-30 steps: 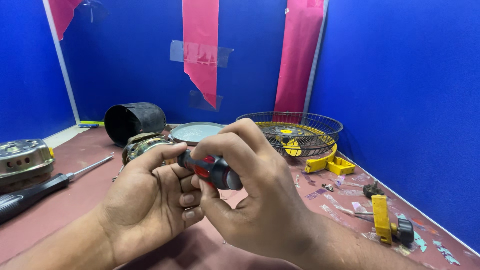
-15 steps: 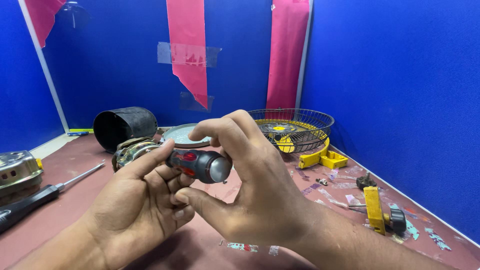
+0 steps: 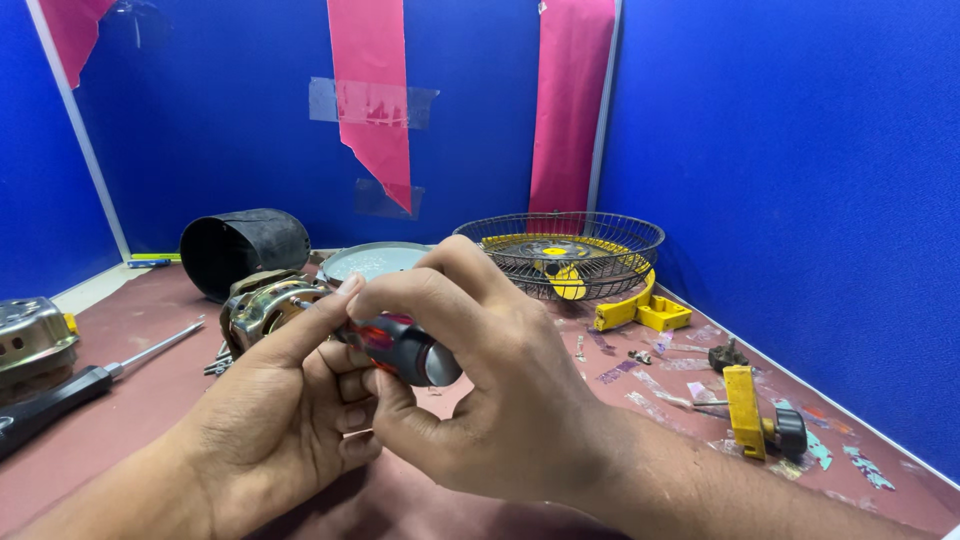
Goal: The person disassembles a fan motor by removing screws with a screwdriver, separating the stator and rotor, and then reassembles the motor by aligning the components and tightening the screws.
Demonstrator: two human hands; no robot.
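Your right hand [image 3: 500, 400] grips the screwdriver [image 3: 400, 345], tip at the motor [image 3: 265, 305]; your left hand [image 3: 275, 420] steadies it. Fan cage [image 3: 560, 245] and black cover [image 3: 240, 245] already off; motor not yet opened.

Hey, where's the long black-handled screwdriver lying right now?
The black-handled screwdriver lies on the table at the far left of the head view, in front of the silver metal housing and left of the left hand.

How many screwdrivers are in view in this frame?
2. One, with a red and grey handle, is gripped by the right hand against the motor steadied by the left hand. The other, a black-handled screwdriver, lies at table left. More may be hidden.
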